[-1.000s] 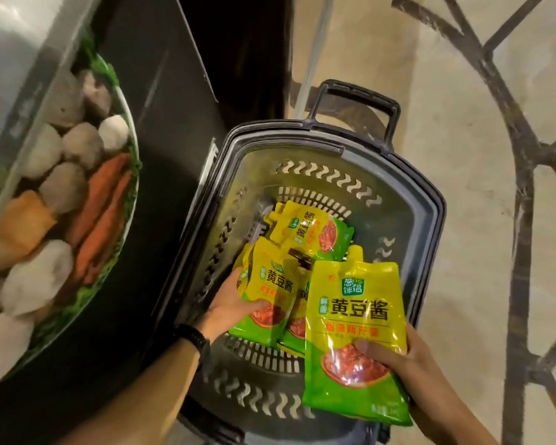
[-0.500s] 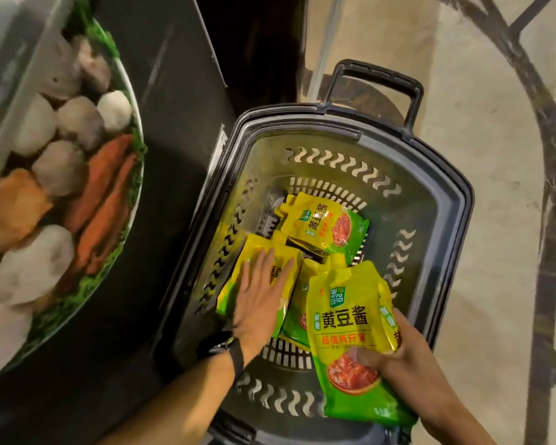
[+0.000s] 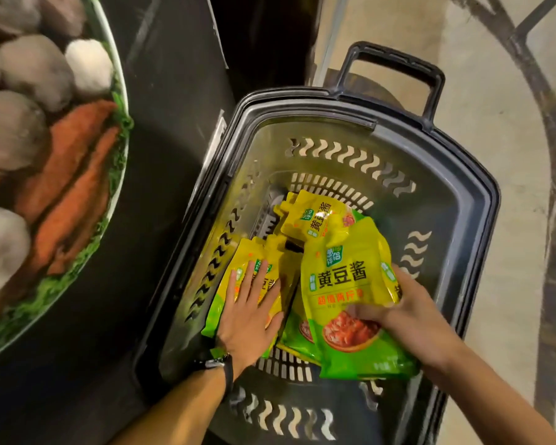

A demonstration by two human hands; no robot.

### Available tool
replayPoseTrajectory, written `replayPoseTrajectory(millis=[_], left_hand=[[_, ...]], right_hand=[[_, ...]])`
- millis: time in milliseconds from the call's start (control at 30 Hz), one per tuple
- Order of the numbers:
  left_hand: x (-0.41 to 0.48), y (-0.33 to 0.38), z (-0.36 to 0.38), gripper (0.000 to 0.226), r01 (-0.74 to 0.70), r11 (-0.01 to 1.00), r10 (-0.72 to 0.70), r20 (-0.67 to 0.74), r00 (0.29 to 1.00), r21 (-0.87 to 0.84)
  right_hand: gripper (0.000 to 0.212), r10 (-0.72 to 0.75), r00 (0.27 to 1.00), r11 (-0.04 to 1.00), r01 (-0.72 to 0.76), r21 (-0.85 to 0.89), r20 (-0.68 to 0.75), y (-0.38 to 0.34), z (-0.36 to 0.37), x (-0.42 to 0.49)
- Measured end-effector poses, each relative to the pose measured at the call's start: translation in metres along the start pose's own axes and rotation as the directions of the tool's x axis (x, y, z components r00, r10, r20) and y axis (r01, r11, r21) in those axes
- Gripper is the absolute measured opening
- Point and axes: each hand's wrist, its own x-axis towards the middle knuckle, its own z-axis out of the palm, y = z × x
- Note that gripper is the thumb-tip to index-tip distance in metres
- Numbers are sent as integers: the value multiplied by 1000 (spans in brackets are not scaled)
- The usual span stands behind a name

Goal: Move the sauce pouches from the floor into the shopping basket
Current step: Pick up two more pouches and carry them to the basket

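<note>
Shopping basket (image 3: 482, 200): dark plastic, slotted walls, handle (image 3: 395, 59) at far end, standing on patterned floor (image 3: 495, 91).
Sauce pouches, yellow-green:
- far pouch (image 3: 315, 216), lying on the basket bottom;
- left pouch (image 3: 238, 252), under the left hand (image 3: 251, 319), whose straight, spread fingers lie flat on it;
- right pouch (image 3: 341, 284), over the near right of the basket, overlapping the others, gripped by the right hand (image 3: 411, 319), thumb on its front.

Wristwatch (image 3: 217, 364): left wrist.
Food-picture panel (image 3: 61, 187): left of the basket.

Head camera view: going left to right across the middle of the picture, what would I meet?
Printed food picture → left hand → sauce pouch gripped by the other hand → right hand → shopping basket, its right rim → beige floor.
</note>
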Motion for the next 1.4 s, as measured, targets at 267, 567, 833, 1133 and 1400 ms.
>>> replayPoseTrajectory(millis=[267, 567, 833, 1133, 1400], left_hand=[[4, 0, 17, 70, -14, 999, 9, -115, 993, -43], [8, 0, 18, 69, -17, 999, 11, -154, 988, -39], [5, 0, 14, 69, -7, 998, -1, -123, 992, -68], [6, 1, 21, 73, -17, 999, 8, -176, 984, -52], [7, -1, 10, 70, -28, 998, 20, -116, 993, -64]], right_hand=[[61, -39, 951, 683, 250, -686, 307, -59, -7, 169], [86, 91, 977, 392, 144, -909, 194, -57, 15, 248], [74, -290, 957, 239, 100, -966, 27, -41, 25, 237], [55, -505, 767, -108, 399, -910, 396, 48, 15, 229], [62, -479, 815, 14, 380, -925, 327, 34, 16, 217]])
